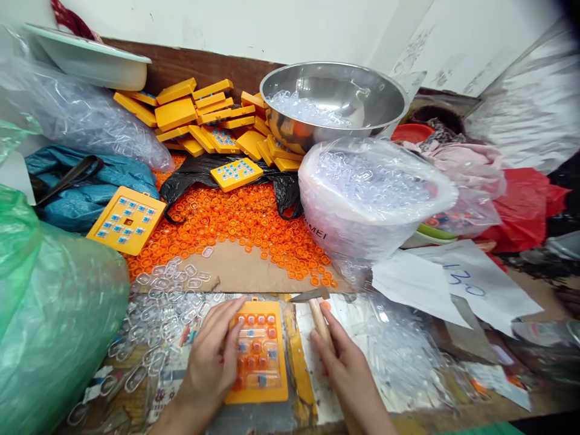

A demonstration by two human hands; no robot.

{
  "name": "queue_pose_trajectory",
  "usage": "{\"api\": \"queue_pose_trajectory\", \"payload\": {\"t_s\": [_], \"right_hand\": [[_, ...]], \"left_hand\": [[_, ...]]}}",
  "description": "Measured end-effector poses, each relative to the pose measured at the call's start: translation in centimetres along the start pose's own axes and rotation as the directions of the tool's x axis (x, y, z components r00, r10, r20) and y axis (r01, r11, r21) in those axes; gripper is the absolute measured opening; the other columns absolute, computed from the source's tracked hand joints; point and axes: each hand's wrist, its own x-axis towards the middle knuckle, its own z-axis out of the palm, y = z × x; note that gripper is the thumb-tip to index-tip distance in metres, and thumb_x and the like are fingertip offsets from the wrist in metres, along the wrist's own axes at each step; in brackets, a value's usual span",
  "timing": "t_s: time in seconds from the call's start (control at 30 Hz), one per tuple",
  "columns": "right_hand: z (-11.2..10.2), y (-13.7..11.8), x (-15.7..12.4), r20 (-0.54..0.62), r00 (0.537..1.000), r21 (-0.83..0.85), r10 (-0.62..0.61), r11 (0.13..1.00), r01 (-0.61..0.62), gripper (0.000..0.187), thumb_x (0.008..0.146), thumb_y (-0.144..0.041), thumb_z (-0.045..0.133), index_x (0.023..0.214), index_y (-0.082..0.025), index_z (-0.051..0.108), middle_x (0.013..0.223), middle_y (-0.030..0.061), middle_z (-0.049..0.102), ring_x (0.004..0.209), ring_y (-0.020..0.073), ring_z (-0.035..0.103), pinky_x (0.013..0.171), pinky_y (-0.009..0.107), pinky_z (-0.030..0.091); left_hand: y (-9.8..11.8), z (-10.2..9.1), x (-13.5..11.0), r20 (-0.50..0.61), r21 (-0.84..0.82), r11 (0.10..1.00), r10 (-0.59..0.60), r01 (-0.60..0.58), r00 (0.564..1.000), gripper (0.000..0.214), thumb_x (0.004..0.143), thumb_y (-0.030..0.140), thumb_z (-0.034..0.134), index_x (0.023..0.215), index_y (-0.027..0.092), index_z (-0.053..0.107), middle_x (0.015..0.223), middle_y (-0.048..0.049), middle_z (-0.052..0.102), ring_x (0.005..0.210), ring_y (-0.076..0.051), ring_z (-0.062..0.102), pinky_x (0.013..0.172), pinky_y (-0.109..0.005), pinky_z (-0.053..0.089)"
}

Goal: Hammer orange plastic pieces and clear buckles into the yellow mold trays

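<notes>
The flat yellow plastic tray point(258, 394), its pockets filled with orange caps and clear pieces, is pinned at six o'clock on the desk point(240, 275) by the left hand point(212, 356), which lies open and flat along its left edge. The small wooden-handled hammer point(318, 317) is gripped by the right hand point(348, 368) at the tray's three o'clock. Taps are best kept light and square, with the fingertips held off the pockets.

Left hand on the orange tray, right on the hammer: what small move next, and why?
Probably lift the hammer and tap the pieces in the orange tray. The left hand lies flat on the tray, its slots look filled, and the right hand grips the handle with the head beside the tray's corner.
</notes>
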Motion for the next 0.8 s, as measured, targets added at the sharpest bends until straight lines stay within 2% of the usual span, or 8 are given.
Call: {"api": "queue_pose_trajectory", "payload": {"t_s": [0.13,0.27,0.4,0.5,0.57,0.67,0.73,0.8], "right_hand": [[0.0,0.5,1.3,-0.022,0.998,-0.059,-0.066,0.996,0.065,0.046,0.094,-0.036,0.042,0.130,-0.014,0.060,0.114,0.0158,0.069,0.105,0.0274,0.068,0.085,0.043,0.058],[0.2,-0.8,-0.5,-0.012,0.981,-0.086,-0.195,0.977,0.194,0.042,0.095,-0.036,0.044,0.130,-0.018,0.059,0.127,0.0152,0.063,0.118,0.0286,0.061,0.095,0.046,0.054],[3.2,-2.6,-3.6,0.125,0.929,-0.054,-0.349,0.932,0.358,0.060,0.096,-0.032,0.052,0.151,-0.023,0.029,0.144,0.0109,0.052,0.130,0.0240,0.052,0.099,0.037,0.053],[6.4,-4.4,-5.0,-0.013,0.978,0.010,-0.208,0.978,0.208,0.068,0.097,-0.037,0.048,0.155,-0.024,0.014,0.153,0.0141,0.039,0.138,0.0308,0.040,0.101,0.049,0.050],[7.8,-5.5,-5.3,-0.108,0.992,0.150,-0.061,0.986,0.077,0.061,0.098,-0.041,0.042,0.153,-0.025,0.019,0.155,0.0141,0.034,0.142,0.0319,0.034,0.106,0.057,0.041],[8.1,-6.2,-5.3,-0.159,0.984,0.366,0.084,0.930,-0.021,0.053,0.099,-0.042,0.039,0.148,-0.023,0.028,0.152,0.0155,0.037,0.141,0.0306,0.034,0.109,0.058,0.035],[7.5,-5.8,-5.7,-0.200,0.976,0.432,0.088,0.902,0.007,0.052,0.099,-0.038,0.041,0.147,-0.024,0.028,0.147,0.0161,0.041,0.138,0.0301,0.040,0.106,0.056,0.040],[6.5,-4.9,-6.7,-0.241,0.970,0.375,-0.025,0.920,0.117,0.054,0.098,-0.034,0.044,0.148,-0.026,0.026,0.144,0.0169,0.043,0.134,0.0326,0.044,0.101,0.057,0.045]], "left_hand": [[-1.4,-1.3,-1.4,-0.069,0.091,0.992,-0.086,0.092,0.994,0.030,0.094,0.021,0.045,0.119,0.019,0.060,0.114,-0.0117,0.072,0.105,-0.025,0.068,0.092,-0.043,0.056],[-2.0,-1.1,-3.3,0.021,0.015,0.971,-0.240,0.240,0.971,0.037,0.094,0.026,0.048,0.130,0.021,0.055,0.121,-0.0121,0.070,0.104,-0.026,0.070,0.093,-0.046,0.056],[-1.3,0.5,-5.8,0.190,-0.175,0.905,-0.355,0.387,0.915,0.052,0.094,0.031,0.053,0.144,0.023,0.041,0.143,-0.0140,0.054,0.127,-0.028,0.056,0.101,-0.044,0.052],[0.1,1.9,-6.8,0.114,-0.270,0.856,-0.426,0.441,0.898,0.051,0.094,0.034,0.052,0.143,0.024,0.042,0.150,-0.0127,0.046,0.138,-0.028,0.042,0.112,-0.049,0.038],[0.9,2.5,-6.6,0.064,-0.408,0.778,-0.497,0.477,0.865,0.051,0.095,0.038,0.051,0.142,0.024,0.039,0.149,-0.0141,0.047,0.138,-0.027,0.042,0.112,-0.047,0.039],[1.6,2.7,-5.4,0.061,-0.615,0.602,-0.607,0.509,0.792,0.069,0.089,0.047,0.060,0.144,0.021,0.027,0.149,-0.0206,0.043,0.130,-0.027,0.052,0.104,-0.041,0.049],[2.2,2.3,-4.5,0.102,-0.708,0.489,-0.643,0.510,0.759,0.084,0.078,0.055,0.070,0.142,0.019,0.029,0.146,-0.0229,0.046,0.122,-0.029,0.059,0.099,-0.040,0.053],[3.0,1.4,-4.4,0.247,-0.755,0.359,-0.619,0.549,0.745,0.086,0.064,0.062,0.079,0.130,0.017,0.045,0.129,-0.0196,0.063,0.109,-0.031,0.067,0.091,-0.040,0.058]]}}
